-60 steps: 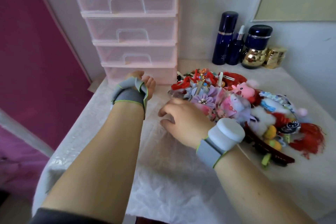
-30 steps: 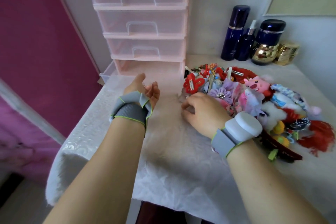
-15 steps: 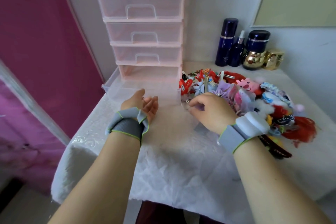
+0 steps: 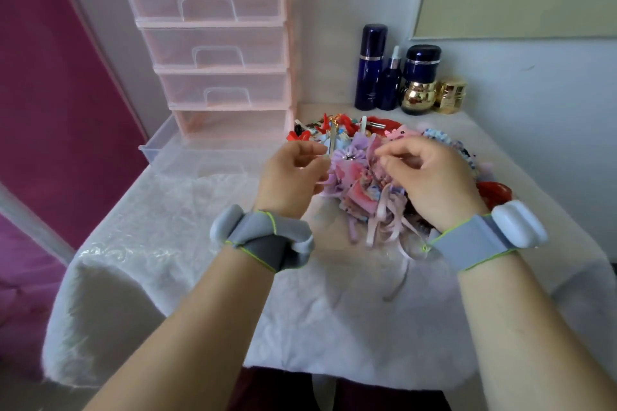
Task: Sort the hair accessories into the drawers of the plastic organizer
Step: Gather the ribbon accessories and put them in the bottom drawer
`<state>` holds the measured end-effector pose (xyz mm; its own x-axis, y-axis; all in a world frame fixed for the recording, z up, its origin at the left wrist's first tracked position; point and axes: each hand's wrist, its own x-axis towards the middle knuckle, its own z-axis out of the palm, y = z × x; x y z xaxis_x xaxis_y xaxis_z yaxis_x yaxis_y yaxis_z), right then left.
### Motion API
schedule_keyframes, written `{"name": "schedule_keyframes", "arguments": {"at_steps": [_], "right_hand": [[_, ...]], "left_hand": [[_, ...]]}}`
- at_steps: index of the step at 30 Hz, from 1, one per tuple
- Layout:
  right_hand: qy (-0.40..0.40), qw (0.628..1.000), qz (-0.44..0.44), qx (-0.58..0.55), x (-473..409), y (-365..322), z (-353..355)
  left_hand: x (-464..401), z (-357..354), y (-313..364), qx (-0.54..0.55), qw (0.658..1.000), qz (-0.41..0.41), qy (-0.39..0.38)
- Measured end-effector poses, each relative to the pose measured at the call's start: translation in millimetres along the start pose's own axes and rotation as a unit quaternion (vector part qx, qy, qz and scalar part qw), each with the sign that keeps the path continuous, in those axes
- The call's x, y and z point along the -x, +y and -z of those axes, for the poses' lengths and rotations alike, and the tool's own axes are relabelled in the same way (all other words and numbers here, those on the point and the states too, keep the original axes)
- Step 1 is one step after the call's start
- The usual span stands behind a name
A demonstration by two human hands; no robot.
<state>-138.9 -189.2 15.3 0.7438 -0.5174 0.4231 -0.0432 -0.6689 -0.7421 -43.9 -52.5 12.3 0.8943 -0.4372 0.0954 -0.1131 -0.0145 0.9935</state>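
Pink and lilac ribbon hair bows (image 4: pixel 360 183) are hanging bunched between both hands above the white table (image 4: pixel 167 243): the left hand (image 4: pixel 290 177) is pinching one side, the right hand (image 4: pixel 430 177) is gripping the other. Behind them, the pink plastic organizer (image 4: pixel 213 43) is standing with its bottom drawer (image 4: pixel 187 157) pulled out, beside the accessory pile (image 4: pixel 334 128).

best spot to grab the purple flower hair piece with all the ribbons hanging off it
Probably by the flower head of the purple flower hair piece, pinched at its left and right edges, coming from above. The head is firm and faces up between the left hand and right hand; the ribbons dangle loose and tangle easily.
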Motion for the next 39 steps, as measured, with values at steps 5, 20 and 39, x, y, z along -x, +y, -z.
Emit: {"name": "schedule_keyframes", "arguments": {"at_steps": [5, 20, 39], "right_hand": [[-0.028, 0.998, -0.028, 0.056, 6.6, 17.0, 16.7], [0.065, 0.984, -0.030, 0.163, -0.6, 25.9, 31.7], [0.001, 0.992, 0.028, 0.124, -22.3, 5.0, 8.0]], "left_hand": [[3.3, -20.8, -1.3, -0.192, 0.972, -0.113, -0.074], [-31.3, -76.6, -3.3, -0.437, 0.877, -0.192, -0.045], [-45.9, -29.6, 18.5, -0.052, 0.998, -0.044, -0.019]]}}
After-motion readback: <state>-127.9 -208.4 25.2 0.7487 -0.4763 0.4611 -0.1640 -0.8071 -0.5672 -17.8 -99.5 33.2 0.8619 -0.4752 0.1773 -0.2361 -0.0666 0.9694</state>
